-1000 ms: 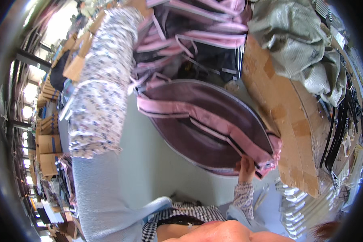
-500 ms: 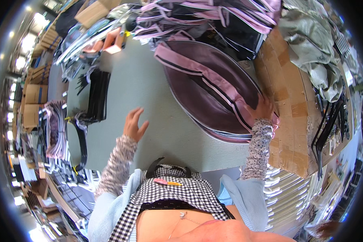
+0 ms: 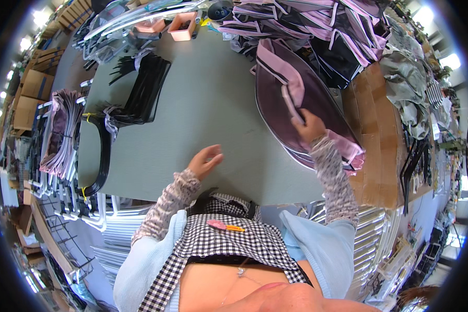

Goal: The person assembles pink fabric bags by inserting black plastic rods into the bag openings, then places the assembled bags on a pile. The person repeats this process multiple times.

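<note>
On the right of the grey-green table (image 3: 203, 104) lies a pointed-oval stack of dark mauve fabric pieces (image 3: 320, 99) with light edging. A pink fabric strip with a black stripe (image 3: 286, 67) rests on top, bent up near its middle. My right hand (image 3: 311, 126) closes on the strip there, thumb and fingers pinched together. The strip's other end (image 3: 343, 145) reaches the stack's near right tip, partly behind my sleeve. Over the table's near middle, my left hand (image 3: 207, 161) holds nothing, its fingers loosely bent and apart from the thumb.
Pink-and-black fabric pieces (image 3: 307, 26) are heaped at the back right. A large cardboard box (image 3: 374, 140) borders the stack. Black strips in a bundle (image 3: 145, 88) lie on the left, near a black curved band (image 3: 103, 156). Orange bins (image 3: 182, 27) stand at the back.
My right hand has moved from the stack's near right end toward its middle, gripping the pink strip, which is now bent up. My left hand has come rightward. The view has shifted.
</note>
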The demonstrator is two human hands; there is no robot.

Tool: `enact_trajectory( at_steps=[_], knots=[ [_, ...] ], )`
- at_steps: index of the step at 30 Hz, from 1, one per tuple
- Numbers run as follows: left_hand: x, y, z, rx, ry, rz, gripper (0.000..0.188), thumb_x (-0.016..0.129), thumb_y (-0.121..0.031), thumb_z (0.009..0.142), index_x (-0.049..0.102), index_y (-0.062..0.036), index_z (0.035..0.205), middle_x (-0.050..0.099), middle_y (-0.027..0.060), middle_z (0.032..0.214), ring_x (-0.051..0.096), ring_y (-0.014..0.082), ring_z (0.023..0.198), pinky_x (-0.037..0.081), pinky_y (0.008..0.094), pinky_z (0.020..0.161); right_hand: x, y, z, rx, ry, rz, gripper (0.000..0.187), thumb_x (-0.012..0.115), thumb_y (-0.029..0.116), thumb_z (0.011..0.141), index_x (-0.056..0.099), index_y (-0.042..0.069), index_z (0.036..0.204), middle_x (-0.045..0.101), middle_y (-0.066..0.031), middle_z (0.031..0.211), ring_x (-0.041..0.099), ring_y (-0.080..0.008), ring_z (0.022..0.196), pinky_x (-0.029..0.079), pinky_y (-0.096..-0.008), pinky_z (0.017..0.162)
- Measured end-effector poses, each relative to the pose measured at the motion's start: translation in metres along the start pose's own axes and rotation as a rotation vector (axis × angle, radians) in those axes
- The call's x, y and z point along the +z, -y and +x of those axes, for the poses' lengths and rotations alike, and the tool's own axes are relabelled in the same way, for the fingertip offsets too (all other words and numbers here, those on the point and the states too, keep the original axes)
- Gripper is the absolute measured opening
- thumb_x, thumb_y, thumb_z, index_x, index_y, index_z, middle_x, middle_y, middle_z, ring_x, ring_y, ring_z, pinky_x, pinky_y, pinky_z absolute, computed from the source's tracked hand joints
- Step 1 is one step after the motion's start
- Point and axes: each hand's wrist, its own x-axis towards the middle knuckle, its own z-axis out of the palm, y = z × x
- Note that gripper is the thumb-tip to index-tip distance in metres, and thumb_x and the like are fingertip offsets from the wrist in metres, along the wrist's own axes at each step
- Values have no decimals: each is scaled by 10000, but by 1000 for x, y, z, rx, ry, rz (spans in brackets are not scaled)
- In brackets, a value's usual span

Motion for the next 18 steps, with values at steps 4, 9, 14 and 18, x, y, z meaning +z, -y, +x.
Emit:
enact_trajectory(
  at_steps=[4,9,14,18],
  knots=[
    [2,-30,37,-52,110,-606,499,699,-289,879,533,-16,1262,622,114,1123,622,187,971,527,313,799,73,132,-56,-216,361,30,395,677,239,798,620,25,1125,632,-212,964,617,-375,989,498,-445,843],
    [-53,65,61,25,-365,-434,281,670,-39,834,587,11,1098,669,86,912,651,181,754,526,308,659,172,194,-88,-111,134,253,408,633,330,862,637,28,1137,616,-198,1102,544,-371,1127,426,-442,986],
    [-117,88,3,-148,-305,-402,310,704,-131,839,611,9,1100,667,75,959,629,157,820,508,290,742,284,146,-105,505,10,-252,725,670,460,799,447,84,1378,476,-195,1325,449,-380,1221,438,-465,963],
    [-146,81,-35,-89,-264,-292,333,693,-135,861,580,17,1135,665,100,1048,650,191,923,499,316,838,322,194,-96,632,30,-456,753,639,490,808,399,124,1421,434,-189,1376,413,-381,1272,423,-497,985]
  ],
)
